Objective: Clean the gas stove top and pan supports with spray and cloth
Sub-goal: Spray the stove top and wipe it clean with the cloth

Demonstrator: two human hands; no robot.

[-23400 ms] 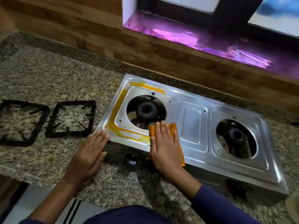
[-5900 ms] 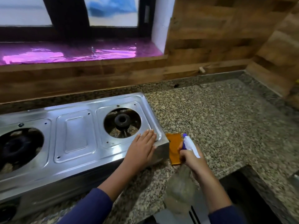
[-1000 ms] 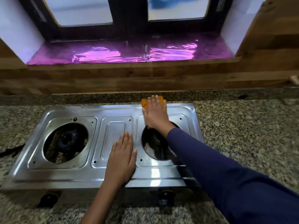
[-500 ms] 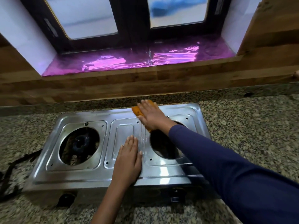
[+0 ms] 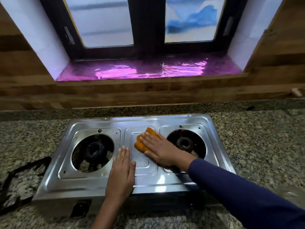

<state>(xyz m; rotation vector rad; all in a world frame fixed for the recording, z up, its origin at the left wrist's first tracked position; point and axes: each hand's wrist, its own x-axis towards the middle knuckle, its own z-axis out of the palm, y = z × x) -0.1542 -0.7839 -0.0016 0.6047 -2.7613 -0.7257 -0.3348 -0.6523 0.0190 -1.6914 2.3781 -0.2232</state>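
**Cloth wipes the middle of the stove**

The orange cloth (image 5: 140, 144) lies on the flat middle panel of the steel stove top (image 5: 92, 184). It is under the right hand (image 5: 158, 149). That hand is spread flat with straight fingers and presses the cloth down. Only the cloth's edge peeks out past the fingertips and the thumb. Half a second ago the cloth was up at the back edge of the stove. Now it has come nearer to the person, onto the middle panel.

The left hand (image 5: 121, 176) lies flat on the stove too, fingers straight and close together, holding nothing. It sits just beside the right hand, nearer the front edge, and has stayed in about the same spot.

The right burner (image 5: 184, 143) shows in its round hole just past the right wrist. The left burner (image 5: 94, 150) is in its hole just left of the left hand's fingers. Both holes are bare, with no pan supports on them. A dark blue sleeve (image 5: 239, 192) covers the right arm.

Well left of the left hand, a black pan support (image 5: 28, 165) lies on the speckled stone counter (image 5: 255, 146). Below the left wrist is a dark knob (image 5: 80, 207) on the stove's front. Far beyond both hands is a shiny pink window sill (image 5: 148, 71) under a dark-framed window (image 5: 105, 22).
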